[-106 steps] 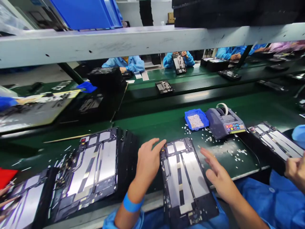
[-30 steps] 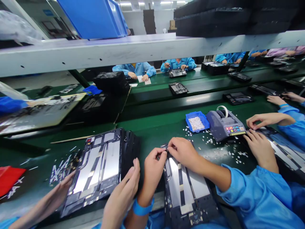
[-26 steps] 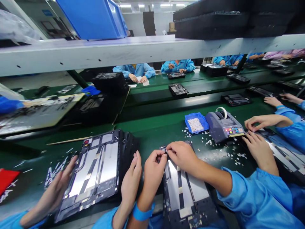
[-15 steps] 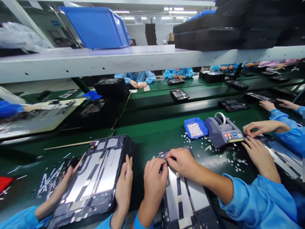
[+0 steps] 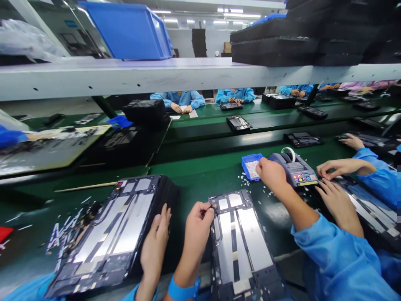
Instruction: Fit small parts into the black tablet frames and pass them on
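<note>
The green surface [image 5: 203, 175] carries the work, beneath a white shelf [image 5: 156, 75] on which a blue bin [image 5: 128, 29] and black trays [image 5: 297, 37] are stored. A stack of tablet frames [image 5: 125, 225] is steadied at the left by a co-worker's hand [image 5: 155, 246]. Directly before the person a single tablet frame [image 5: 239, 242] is laid flat, its near end overhanging the edge of the surface. The frame is judged to be thin, stiff and light, with exposed ribbon cables and small parts that are probably fragile; it is best held by its outer rim, not by the silver inner panels. The left hand [image 5: 196, 221] is set at the frame's top left corner, its fingers [image 5: 209, 207] pinched closed on a small piece there, too small to be identified. The right hand [image 5: 272, 175] is extended to the tape dispenser [image 5: 296, 169], fingers curled; whether anything is gripped cannot be told. Just beside the dispenser a small blue tray [image 5: 250, 165] is seen, filled with tiny white pieces, and more white pieces [image 5: 244, 179] are scattered on the surface near it.
</note>
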`<state>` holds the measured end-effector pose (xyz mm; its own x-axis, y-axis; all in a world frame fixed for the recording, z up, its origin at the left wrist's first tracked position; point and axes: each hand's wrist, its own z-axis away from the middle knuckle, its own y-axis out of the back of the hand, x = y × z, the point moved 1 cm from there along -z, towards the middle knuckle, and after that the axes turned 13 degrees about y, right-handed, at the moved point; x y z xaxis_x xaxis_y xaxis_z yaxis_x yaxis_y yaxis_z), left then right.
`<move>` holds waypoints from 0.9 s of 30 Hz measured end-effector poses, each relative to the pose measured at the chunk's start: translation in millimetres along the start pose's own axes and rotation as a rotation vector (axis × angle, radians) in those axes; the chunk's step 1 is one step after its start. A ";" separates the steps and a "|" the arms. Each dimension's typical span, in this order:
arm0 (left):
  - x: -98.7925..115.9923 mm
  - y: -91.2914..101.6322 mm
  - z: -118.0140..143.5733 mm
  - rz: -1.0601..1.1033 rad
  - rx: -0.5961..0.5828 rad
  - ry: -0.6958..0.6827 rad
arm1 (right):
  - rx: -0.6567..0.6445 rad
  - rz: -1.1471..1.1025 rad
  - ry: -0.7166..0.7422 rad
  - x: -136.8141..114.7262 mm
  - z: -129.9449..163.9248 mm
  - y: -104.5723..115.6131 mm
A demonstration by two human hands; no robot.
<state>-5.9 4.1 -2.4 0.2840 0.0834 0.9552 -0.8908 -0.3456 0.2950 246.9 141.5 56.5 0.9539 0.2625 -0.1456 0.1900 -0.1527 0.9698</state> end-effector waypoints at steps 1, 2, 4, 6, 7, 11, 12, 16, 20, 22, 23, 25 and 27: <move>-0.2 0.2 -1.1 0.048 -0.009 0.052 | -0.030 0.087 -0.013 12.3 -5.6 0.2; 0.2 0.2 -1.7 0.079 -0.018 0.092 | -0.039 0.138 -0.005 19.0 -8.0 -0.2; 2.1 -0.1 -1.7 0.113 -0.036 0.148 | 0.004 0.121 0.076 13.3 -2.0 -2.5; 4.1 -0.6 -1.0 0.139 -0.045 0.180 | 0.040 -0.030 0.226 -14.9 15.6 -6.5; 4.8 -0.8 -0.7 0.152 -0.044 0.192 | 0.029 -0.132 0.325 -34.4 26.6 -8.9; 6.3 -0.3 0.8 0.116 0.008 0.172 | -0.040 -0.335 0.602 -105.3 63.3 -17.5; 6.4 0.0 1.7 0.086 0.021 0.155 | -0.053 -0.333 0.616 -115.4 67.8 -19.5; 7.3 2.1 7.4 -0.072 0.083 0.031 | -0.066 -0.279 0.589 -126.0 70.6 -25.3; 8.5 4.6 12.0 -0.163 0.119 -0.124 | -0.032 -0.280 0.561 -123.8 66.0 -27.7; 9.2 5.5 11.5 -0.158 0.094 -0.134 | -0.030 -0.323 0.567 -126.0 63.6 -28.7; 9.5 5.8 10.4 -0.153 0.075 -0.116 | -0.031 -0.350 0.576 -127.3 62.0 -28.8; 9.5 5.7 7.3 -0.137 0.032 -0.038 | -0.026 -0.395 0.585 -126.6 56.8 -27.3; 7.5 5.1 3.3 -0.100 -0.017 0.075 | 0.000 -0.414 0.558 -115.4 47.3 -22.6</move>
<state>-7.1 -0.2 6.2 0.3445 0.1868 0.9200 -0.8654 -0.3166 0.3883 143.4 69.6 42.2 0.5408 0.7495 -0.3817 0.5129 0.0657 0.8559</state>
